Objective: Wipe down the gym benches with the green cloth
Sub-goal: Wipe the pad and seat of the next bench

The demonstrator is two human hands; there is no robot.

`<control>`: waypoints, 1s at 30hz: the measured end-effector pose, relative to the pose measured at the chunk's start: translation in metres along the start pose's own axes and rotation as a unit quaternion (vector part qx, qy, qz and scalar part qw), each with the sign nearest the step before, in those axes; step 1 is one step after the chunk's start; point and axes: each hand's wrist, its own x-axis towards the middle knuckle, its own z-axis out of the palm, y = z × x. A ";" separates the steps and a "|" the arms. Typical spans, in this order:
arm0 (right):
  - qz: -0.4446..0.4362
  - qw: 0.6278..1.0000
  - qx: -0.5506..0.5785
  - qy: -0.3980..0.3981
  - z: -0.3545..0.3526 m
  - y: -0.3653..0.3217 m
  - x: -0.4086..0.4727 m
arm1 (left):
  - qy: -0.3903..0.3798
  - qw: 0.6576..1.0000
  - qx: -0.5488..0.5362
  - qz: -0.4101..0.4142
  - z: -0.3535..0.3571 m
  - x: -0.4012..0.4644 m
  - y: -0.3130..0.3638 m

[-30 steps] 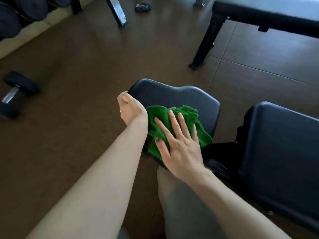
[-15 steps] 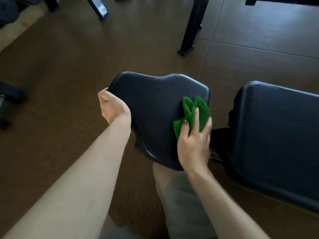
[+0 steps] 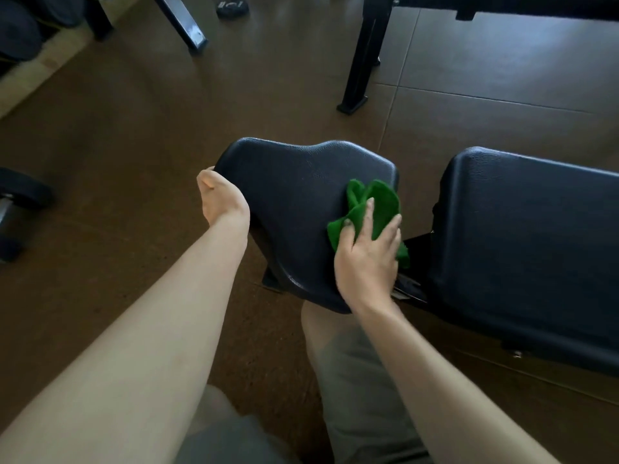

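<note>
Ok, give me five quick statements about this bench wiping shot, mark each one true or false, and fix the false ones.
1. The right hand holds the green cloth against the seat pad. True.
2. The cloth lies on the larger back pad. False: it is on the smaller seat pad, near that pad's right edge.
3. The left hand grips the seat pad's left edge. True.
4. The left hand holds a dumbbell. False: the dumbbell lies on the floor at far left, untouched.
5. The cloth is spread out flat. False: it is bunched into folds under the fingers.
</note>
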 end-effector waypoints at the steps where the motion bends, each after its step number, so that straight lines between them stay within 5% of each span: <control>1: -0.047 0.998 -0.048 -0.004 0.005 0.003 -0.018 | -0.006 1.000 0.003 -0.003 -0.002 -0.001 0.001; 8: -0.369 0.910 -0.187 0.024 0.027 -0.018 -0.036 | -0.104 0.993 0.048 -0.033 -0.027 0.002 0.008; 11: -0.428 0.879 -0.212 0.000 0.032 -0.060 -0.009 | -0.153 0.987 0.037 -0.032 -0.047 0.003 0.010; 17: -0.464 0.845 -0.261 -0.040 0.035 -0.129 0.028 | -0.160 0.980 -0.081 -0.086 -0.059 -0.015 -0.031; 21: -0.427 0.882 -0.184 -0.080 0.030 -0.162 0.052 | -0.166 0.975 -0.097 -0.111 -0.049 -0.041 -0.052; 26: -0.313 0.943 -0.109 -0.031 0.021 -0.105 0.037 | -0.184 0.974 -0.107 -0.083 -0.039 -0.042 -0.047; 30: -0.298 0.943 -0.140 -0.049 0.009 -0.033 -0.011 | -0.182 0.980 -0.059 -0.063 -0.021 -0.043 -0.041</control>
